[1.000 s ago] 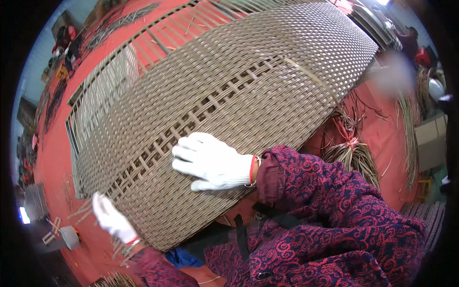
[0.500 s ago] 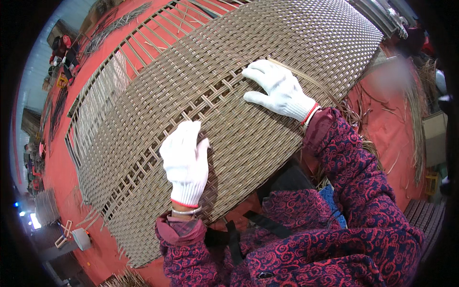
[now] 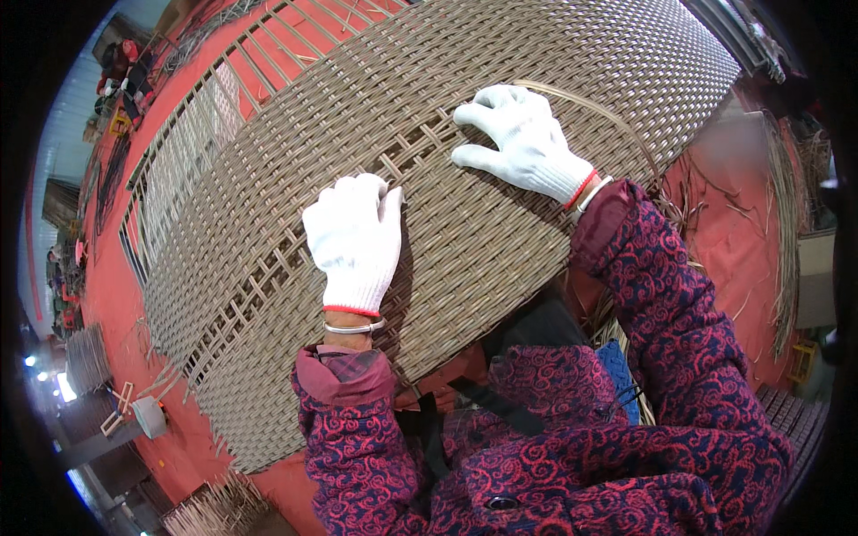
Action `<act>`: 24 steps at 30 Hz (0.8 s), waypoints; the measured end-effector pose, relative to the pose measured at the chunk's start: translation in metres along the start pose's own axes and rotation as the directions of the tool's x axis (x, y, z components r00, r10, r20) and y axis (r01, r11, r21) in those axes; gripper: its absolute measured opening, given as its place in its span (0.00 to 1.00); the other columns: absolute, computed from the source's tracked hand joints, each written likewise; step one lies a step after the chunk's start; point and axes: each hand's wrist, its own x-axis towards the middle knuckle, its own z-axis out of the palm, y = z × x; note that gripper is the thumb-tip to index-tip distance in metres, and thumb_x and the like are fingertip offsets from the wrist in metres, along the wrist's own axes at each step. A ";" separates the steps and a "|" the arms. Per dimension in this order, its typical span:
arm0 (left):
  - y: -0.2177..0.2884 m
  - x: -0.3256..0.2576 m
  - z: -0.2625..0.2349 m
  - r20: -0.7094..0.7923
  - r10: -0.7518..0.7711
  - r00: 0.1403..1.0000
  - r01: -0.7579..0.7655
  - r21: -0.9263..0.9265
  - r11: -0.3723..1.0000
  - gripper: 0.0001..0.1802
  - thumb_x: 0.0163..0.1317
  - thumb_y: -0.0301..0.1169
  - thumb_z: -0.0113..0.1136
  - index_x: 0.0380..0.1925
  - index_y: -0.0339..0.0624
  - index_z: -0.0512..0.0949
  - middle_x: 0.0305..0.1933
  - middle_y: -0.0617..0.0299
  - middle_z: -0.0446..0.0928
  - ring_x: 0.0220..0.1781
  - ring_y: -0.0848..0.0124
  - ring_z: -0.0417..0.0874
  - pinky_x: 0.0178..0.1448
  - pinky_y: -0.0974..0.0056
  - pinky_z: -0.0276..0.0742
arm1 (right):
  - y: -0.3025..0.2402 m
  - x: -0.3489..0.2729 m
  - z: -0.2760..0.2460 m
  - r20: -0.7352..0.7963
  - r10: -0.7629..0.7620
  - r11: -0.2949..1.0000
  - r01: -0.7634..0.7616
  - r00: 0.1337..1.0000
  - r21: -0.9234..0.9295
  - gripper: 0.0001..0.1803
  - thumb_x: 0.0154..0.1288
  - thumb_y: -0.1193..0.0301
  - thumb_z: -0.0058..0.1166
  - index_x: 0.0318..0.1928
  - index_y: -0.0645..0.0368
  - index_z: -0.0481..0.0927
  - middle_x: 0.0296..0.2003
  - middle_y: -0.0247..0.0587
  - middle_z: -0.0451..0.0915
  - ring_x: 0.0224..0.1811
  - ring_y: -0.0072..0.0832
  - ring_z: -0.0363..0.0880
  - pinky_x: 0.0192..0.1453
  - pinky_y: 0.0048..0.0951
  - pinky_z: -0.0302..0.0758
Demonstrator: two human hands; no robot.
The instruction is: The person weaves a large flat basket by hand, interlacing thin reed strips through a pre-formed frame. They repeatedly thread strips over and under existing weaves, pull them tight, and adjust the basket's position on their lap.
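Note:
Across my front lies a large woven panel of flat brown strips, with a line of open gaps running diagonally through it. My left hand, in a white knitted glove, is closed at this line, its fingers bent and thumb beside them; whatever is under the fingertips is hidden. My right hand, gloved alike, rests on the weave farther right. Its thumb stands apart from the fingers, whose tips are near the gaps. A loose tan strip arcs from beside the right fingers to the panel's right edge.
Bare frame bars show beyond the panel's far left edge. Red floor covering surrounds it. Bundles of loose strips lie at right and lower left. A person is far off at the upper left.
My left hand has moved up and slightly right along the gap line, its fingers now more bent. My right hand has shifted slightly upward. The loose strip now bows higher off the weave.

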 end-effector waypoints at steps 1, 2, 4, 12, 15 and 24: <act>0.000 -0.001 0.001 -0.016 0.001 1.000 -0.001 0.003 1.000 0.12 0.61 0.44 0.70 0.39 0.54 0.82 0.35 0.63 0.79 0.40 0.61 0.80 0.46 0.54 0.71 | 0.000 0.000 0.002 0.004 -0.006 1.000 0.006 1.000 -0.003 0.28 0.64 0.41 0.59 0.54 0.46 0.83 0.54 0.41 0.79 0.59 0.41 0.75 0.64 0.46 0.69; 0.000 -0.002 0.002 -0.040 0.011 0.999 -0.011 0.005 1.000 0.11 0.60 0.44 0.70 0.38 0.54 0.82 0.35 0.64 0.79 0.39 0.61 0.80 0.46 0.54 0.71 | 0.000 0.000 0.003 0.011 -0.014 1.000 0.014 1.000 -0.005 0.28 0.64 0.41 0.59 0.54 0.45 0.84 0.55 0.41 0.79 0.59 0.41 0.75 0.65 0.46 0.69; 0.002 -0.004 0.004 -0.121 0.050 0.991 -0.053 -0.022 0.998 0.11 0.59 0.43 0.71 0.37 0.53 0.82 0.35 0.64 0.79 0.39 0.61 0.80 0.46 0.54 0.71 | -0.001 0.000 0.006 -0.025 -0.017 1.000 0.017 1.000 -0.027 0.28 0.64 0.41 0.58 0.54 0.47 0.84 0.54 0.40 0.79 0.59 0.41 0.75 0.64 0.46 0.69; 0.004 -0.003 0.002 -0.261 0.073 0.963 -0.113 -0.142 0.983 0.12 0.55 0.35 0.74 0.38 0.53 0.81 0.36 0.63 0.79 0.39 0.59 0.80 0.48 0.53 0.72 | -0.018 -0.005 0.012 -0.137 -0.024 1.000 0.024 0.990 0.003 0.27 0.63 0.46 0.62 0.47 0.57 0.82 0.46 0.41 0.79 0.53 0.40 0.78 0.53 0.44 0.76; 0.006 -0.003 0.002 -0.207 0.093 0.974 -0.102 -0.033 0.994 0.10 0.59 0.40 0.71 0.37 0.53 0.81 0.35 0.62 0.78 0.38 0.59 0.79 0.45 0.52 0.70 | -0.022 -0.002 0.012 -0.382 -0.092 0.995 0.103 0.920 0.007 0.24 0.62 0.49 0.64 0.46 0.57 0.81 0.44 0.39 0.79 0.50 0.40 0.80 0.52 0.43 0.76; 0.003 -0.010 -0.003 -0.233 0.022 0.972 -0.056 -0.143 0.988 0.06 0.60 0.31 0.72 0.36 0.49 0.84 0.38 0.61 0.83 0.39 0.62 0.82 0.46 0.58 0.75 | -0.042 0.008 0.023 -0.046 -0.238 0.970 0.240 0.970 0.037 0.23 0.67 0.49 0.58 0.54 0.48 0.81 0.47 0.34 0.82 0.52 0.36 0.79 0.55 0.44 0.73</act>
